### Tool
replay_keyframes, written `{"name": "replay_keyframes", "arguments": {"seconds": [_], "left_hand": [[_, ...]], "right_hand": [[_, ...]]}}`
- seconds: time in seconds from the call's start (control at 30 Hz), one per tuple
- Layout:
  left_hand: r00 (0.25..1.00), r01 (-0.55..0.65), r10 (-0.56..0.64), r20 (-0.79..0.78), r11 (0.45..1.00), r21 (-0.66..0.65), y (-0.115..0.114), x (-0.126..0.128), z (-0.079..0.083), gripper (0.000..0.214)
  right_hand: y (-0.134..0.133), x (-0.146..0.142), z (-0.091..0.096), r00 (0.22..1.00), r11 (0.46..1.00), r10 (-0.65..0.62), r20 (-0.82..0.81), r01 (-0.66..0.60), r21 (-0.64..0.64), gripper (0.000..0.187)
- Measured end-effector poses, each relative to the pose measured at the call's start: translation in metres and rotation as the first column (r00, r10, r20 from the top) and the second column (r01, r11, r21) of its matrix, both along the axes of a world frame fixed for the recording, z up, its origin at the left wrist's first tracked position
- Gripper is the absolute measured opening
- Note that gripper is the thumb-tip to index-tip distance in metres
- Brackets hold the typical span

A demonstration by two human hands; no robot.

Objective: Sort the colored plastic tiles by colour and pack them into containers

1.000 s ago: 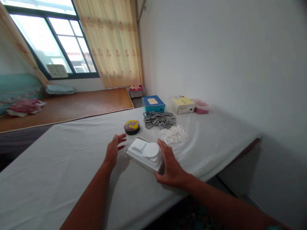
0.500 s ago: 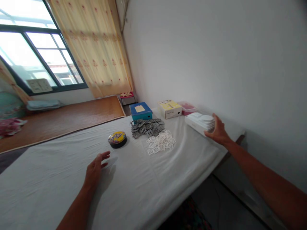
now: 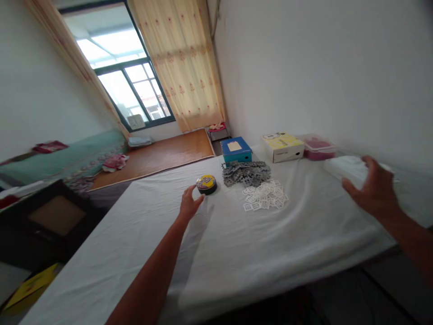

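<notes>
Right by the parted thumb and fingers of the left hand [image 3: 190, 205] sits the round tin [image 3: 206, 183], contact unclear, on the white cloth [image 3: 223, 266]. The right hand [image 3: 377, 193], also spread, partly hides the white box [image 3: 345, 166].

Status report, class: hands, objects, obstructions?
Left hand open beside round, yellow-topped black container. Right hand at white rectangular box, grip unclear. Nothing between left hand and container.

One round tin [image 3: 206, 184]; one white tray [image 3: 344, 166]; two cardboard boxes [image 3: 236, 149] [image 3: 283, 147]
</notes>
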State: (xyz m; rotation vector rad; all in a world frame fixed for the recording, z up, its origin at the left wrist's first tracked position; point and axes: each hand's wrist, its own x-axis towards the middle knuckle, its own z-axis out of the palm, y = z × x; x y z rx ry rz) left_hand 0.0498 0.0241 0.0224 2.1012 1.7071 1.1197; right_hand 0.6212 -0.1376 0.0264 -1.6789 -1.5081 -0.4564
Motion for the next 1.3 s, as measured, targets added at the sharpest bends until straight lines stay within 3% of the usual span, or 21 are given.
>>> {"name": "replay_keyframes", "arguments": {"seconds": [0.13, 0.23, 0.3, 0.47, 0.6, 0.67, 0.8, 0.93, 1.03, 1.1, 1.17, 1.23, 1.3], "left_hand": [[0.992, -0.043, 0.030, -0.125, 0.994, -0.102, 0.039, 0.018, 0.007, 0.089], [0.995, -0.051, 0.033, -0.095, 0.981, -0.188, 0.051, 0.030, 0.005, 0.094], [0.998, -0.028, 0.018, -0.055, 0.983, -0.181, 0.048, 0.036, 0.002, 0.089], [0.991, 0.134, -0.135, -0.011, 0.989, -0.062, -0.002, 0.046, -0.006, 0.084], [0.935, 0.355, -0.355, 0.010, 0.934, 0.041, -0.051, 0.049, -0.014, 0.097], [0.912, 0.406, -0.408, 0.031, 0.911, 0.070, -0.065, 0.048, -0.019, 0.104], [0.912, 0.398, -0.399, 0.091, 0.917, 0.039, -0.070, 0.048, -0.025, 0.112], [0.897, 0.436, -0.423, 0.125, 0.894, -0.100, -0.065, 0.050, -0.025, 0.116], [0.891, 0.451, -0.435, 0.133, 0.881, -0.139, -0.064, 0.051, -0.021, 0.119], [0.897, 0.438, -0.422, 0.128, 0.889, -0.134, -0.064, 0.048, -0.018, 0.120], [0.921, 0.380, -0.365, 0.133, 0.919, -0.108, -0.064, 0.042, -0.012, 0.115], [0.956, 0.260, -0.246, 0.157, 0.963, -0.070, -0.061, 0.032, -0.005, 0.108], [0.977, 0.092, -0.084, 0.198, 0.995, -0.033, -0.056, 0.020, 0.002, 0.102]], "right_hand": [[0.012, -0.100, 0.015, 0.978, 0.980, 0.199, 0.068, -0.200, 0.002, 0.072], [0.020, -0.168, 0.026, 0.887, 0.895, 0.444, 0.128, -0.432, -0.111, 0.070], [0.026, -0.203, 0.036, 0.815, 0.821, 0.566, 0.125, -0.543, -0.176, 0.069], [0.063, -0.265, 0.047, 0.685, 0.680, 0.726, 0.059, -0.703, -0.211, 0.065], [0.096, -0.310, 0.020, 0.654, 0.606, 0.754, -0.063, -0.729, -0.320, 0.089], [0.103, -0.328, 0.004, 0.652, 0.569, 0.749, -0.121, -0.726, -0.387, 0.100], [0.100, -0.340, -0.010, 0.635, 0.559, 0.761, -0.133, -0.746, -0.362, 0.093], [0.093, -0.332, -0.002, 0.595, 0.540, 0.789, -0.151, -0.790, -0.288, 0.083], [0.095, -0.321, 0.008, 0.584, 0.530, 0.772, -0.252, -0.810, -0.252, 0.067], [0.101, -0.311, 0.013, 0.602, 0.567, 0.723, -0.338, -0.797, -0.207, 0.059], [0.110, -0.298, 0.015, 0.668, 0.663, 0.657, -0.351, -0.733, -0.155, 0.060], [0.116, -0.289, 0.013, 0.752, 0.742, 0.604, -0.264, -0.652, -0.156, 0.068], [0.116, -0.287, 0.006, 0.774, 0.740, 0.619, -0.135, -0.632, -0.232, 0.075]]}}
